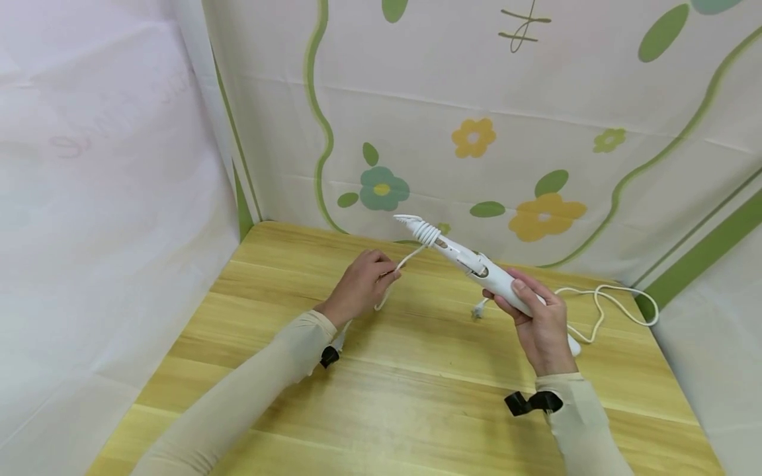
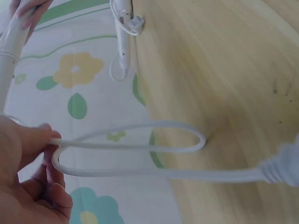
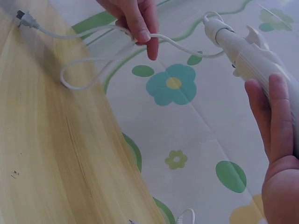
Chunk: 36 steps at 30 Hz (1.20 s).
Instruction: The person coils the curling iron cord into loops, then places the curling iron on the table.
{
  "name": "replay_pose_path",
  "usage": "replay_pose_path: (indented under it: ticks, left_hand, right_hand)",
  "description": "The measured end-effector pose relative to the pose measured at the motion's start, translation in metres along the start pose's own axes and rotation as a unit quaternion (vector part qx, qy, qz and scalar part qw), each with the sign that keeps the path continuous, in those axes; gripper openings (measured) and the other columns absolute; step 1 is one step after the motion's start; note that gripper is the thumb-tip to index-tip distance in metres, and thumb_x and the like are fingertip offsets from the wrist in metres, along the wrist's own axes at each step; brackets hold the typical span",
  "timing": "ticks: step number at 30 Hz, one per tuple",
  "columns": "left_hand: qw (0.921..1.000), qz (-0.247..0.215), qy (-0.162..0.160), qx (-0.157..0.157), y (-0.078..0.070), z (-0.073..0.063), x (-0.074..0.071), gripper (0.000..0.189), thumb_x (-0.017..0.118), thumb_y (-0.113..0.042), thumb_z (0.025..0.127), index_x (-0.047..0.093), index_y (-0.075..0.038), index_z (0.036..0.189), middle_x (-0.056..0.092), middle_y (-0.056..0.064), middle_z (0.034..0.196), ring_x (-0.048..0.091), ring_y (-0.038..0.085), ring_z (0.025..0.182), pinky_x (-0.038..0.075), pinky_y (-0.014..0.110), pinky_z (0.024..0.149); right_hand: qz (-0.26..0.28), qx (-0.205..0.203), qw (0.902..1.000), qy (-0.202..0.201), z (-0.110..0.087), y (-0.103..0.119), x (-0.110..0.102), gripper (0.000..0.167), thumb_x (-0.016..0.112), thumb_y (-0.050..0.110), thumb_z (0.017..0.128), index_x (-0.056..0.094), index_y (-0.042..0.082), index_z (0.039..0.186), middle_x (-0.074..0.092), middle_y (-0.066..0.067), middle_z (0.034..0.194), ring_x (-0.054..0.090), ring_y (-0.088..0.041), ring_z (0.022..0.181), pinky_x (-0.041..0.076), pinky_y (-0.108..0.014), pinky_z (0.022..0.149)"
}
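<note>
My right hand (image 1: 538, 324) grips a white curling iron (image 1: 503, 284) by its body, tilted up to the left above the table. Several turns of its white cord (image 1: 426, 233) are wound round the raised end. The left hand (image 1: 360, 284) pinches the cord between thumb and fingers, left of that end. In the left wrist view, a slack loop of cord (image 2: 180, 149) hangs past the left fingertips. The cord's far end carries a plug (image 3: 29, 20), shown in the right wrist view. The iron's lower end is partly hidden behind the right hand.
A second white wand-shaped appliance (image 2: 123, 46) lies on the wooden table (image 1: 417, 410), mostly behind my right hand in the head view. Its plug (image 1: 478, 309) and a loose cord loop (image 1: 625, 289) lie nearby. A flower-printed cloth wall (image 1: 428, 92) stands at the table's back edge.
</note>
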<state>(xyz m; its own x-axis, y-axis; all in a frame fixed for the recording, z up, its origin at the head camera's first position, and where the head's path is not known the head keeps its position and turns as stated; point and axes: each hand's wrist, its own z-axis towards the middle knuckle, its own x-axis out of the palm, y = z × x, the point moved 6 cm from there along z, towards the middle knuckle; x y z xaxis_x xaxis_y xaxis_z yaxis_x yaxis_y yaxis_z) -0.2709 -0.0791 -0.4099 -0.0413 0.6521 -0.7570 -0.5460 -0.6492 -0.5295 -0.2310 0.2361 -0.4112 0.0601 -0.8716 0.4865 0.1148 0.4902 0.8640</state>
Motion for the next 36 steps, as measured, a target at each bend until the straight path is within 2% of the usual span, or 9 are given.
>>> replay_pose_path:
  ticks: [6, 11, 16, 19, 25, 28, 30, 32, 36]
  left_hand:
    - [0.9981, 0.055, -0.027, -0.013, -0.005, 0.004, -0.01, 0.016, 0.071, -0.012, 0.107, 0.083, -0.005, 0.115, 0.081, 0.008, 0.1, 0.072, 0.024, 0.088, 0.059, 0.041, 0.077]
    - [0.9984, 0.035, -0.019, -0.039, -0.004, 0.007, -0.014, 0.016, 0.065, -0.01, 0.11, 0.078, -0.005, 0.101, 0.076, 0.005, 0.086, 0.063, 0.017, 0.072, 0.051, 0.034, 0.066]
    - [0.997, 0.014, 0.016, -0.074, 0.002, 0.005, -0.008, 0.02, 0.059, -0.016, 0.114, 0.077, -0.008, 0.113, 0.081, 0.003, 0.097, 0.072, 0.019, 0.087, 0.055, 0.036, 0.076]
    - [0.9936, -0.038, 0.043, -0.097, 0.006, 0.004, -0.003, 0.023, 0.054, -0.017, 0.116, 0.076, -0.008, 0.119, 0.082, 0.001, 0.097, 0.075, 0.024, 0.095, 0.058, 0.039, 0.083]
    - [0.9598, -0.222, 0.081, -0.152, 0.018, 0.0, 0.007, 0.027, 0.05, -0.015, 0.118, 0.074, -0.005, 0.121, 0.081, 0.011, 0.101, 0.075, 0.021, 0.092, 0.062, 0.039, 0.085]
    - [0.9432, -0.276, 0.092, -0.161, 0.023, -0.001, 0.011, 0.027, 0.049, -0.015, 0.118, 0.073, -0.002, 0.123, 0.078, 0.012, 0.1, 0.07, 0.015, 0.089, 0.062, 0.041, 0.087]
    - [0.9237, -0.327, 0.097, -0.176, 0.027, -0.003, 0.015, 0.029, 0.049, -0.015, 0.118, 0.072, 0.001, 0.127, 0.074, 0.008, 0.095, 0.067, 0.012, 0.087, 0.061, 0.038, 0.086]
    - [0.8858, -0.406, 0.099, -0.201, 0.031, -0.006, 0.019, 0.032, 0.049, -0.017, 0.118, 0.069, 0.004, 0.133, 0.068, 0.001, 0.089, 0.063, 0.011, 0.084, 0.058, 0.031, 0.082]
    - [0.7718, -0.575, 0.103, -0.251, 0.033, -0.014, 0.029, 0.043, 0.049, -0.021, 0.118, 0.057, 0.005, 0.151, 0.059, -0.004, 0.084, 0.06, 0.011, 0.079, 0.056, 0.025, 0.075]
  right_hand:
    - [-0.002, 0.005, 0.9999, 0.009, -0.002, -0.001, 0.0, 0.028, 0.058, -0.003, 0.11, 0.073, -0.009, 0.133, 0.067, -0.023, 0.129, 0.083, -0.037, 0.094, 0.064, -0.028, 0.084]
    - [-0.021, 0.005, 0.9996, 0.016, -0.004, -0.002, 0.002, 0.03, 0.059, -0.001, 0.111, 0.069, -0.011, 0.137, 0.067, -0.022, 0.13, 0.083, -0.035, 0.094, 0.064, -0.028, 0.085]
    - [-0.031, 0.01, 0.9991, 0.026, -0.005, -0.004, 0.002, 0.028, 0.058, -0.002, 0.111, 0.074, -0.007, 0.133, 0.068, -0.021, 0.131, 0.083, -0.035, 0.096, 0.064, -0.027, 0.085]
    - [-0.036, 0.012, 0.999, 0.025, -0.005, -0.005, 0.001, 0.027, 0.058, -0.001, 0.111, 0.076, -0.004, 0.131, 0.067, -0.02, 0.132, 0.083, -0.034, 0.095, 0.064, -0.027, 0.085]
    - [-0.038, 0.024, 0.9988, 0.022, -0.005, -0.008, 0.0, 0.028, 0.059, -0.001, 0.11, 0.072, -0.008, 0.135, 0.061, -0.02, 0.137, 0.083, -0.035, 0.095, 0.064, -0.028, 0.086]
    - [-0.049, 0.029, 0.9981, 0.025, -0.005, -0.009, 0.0, 0.029, 0.059, -0.002, 0.11, 0.071, -0.009, 0.136, 0.058, -0.018, 0.139, 0.083, -0.035, 0.095, 0.064, -0.028, 0.085]
    - [-0.053, 0.031, 0.9978, 0.024, -0.005, -0.01, -0.001, 0.029, 0.059, -0.001, 0.11, 0.071, -0.008, 0.136, 0.059, -0.017, 0.139, 0.083, -0.034, 0.095, 0.064, -0.028, 0.085]
    - [-0.047, 0.033, 0.9981, 0.023, -0.005, -0.011, -0.002, 0.03, 0.059, -0.001, 0.11, 0.071, -0.008, 0.137, 0.061, -0.017, 0.138, 0.083, -0.034, 0.094, 0.064, -0.028, 0.085]
    - [-0.024, 0.037, 0.9989, 0.012, -0.004, -0.012, -0.004, 0.027, 0.059, 0.001, 0.111, 0.075, -0.003, 0.132, 0.065, -0.017, 0.133, 0.083, -0.034, 0.094, 0.064, -0.027, 0.085]
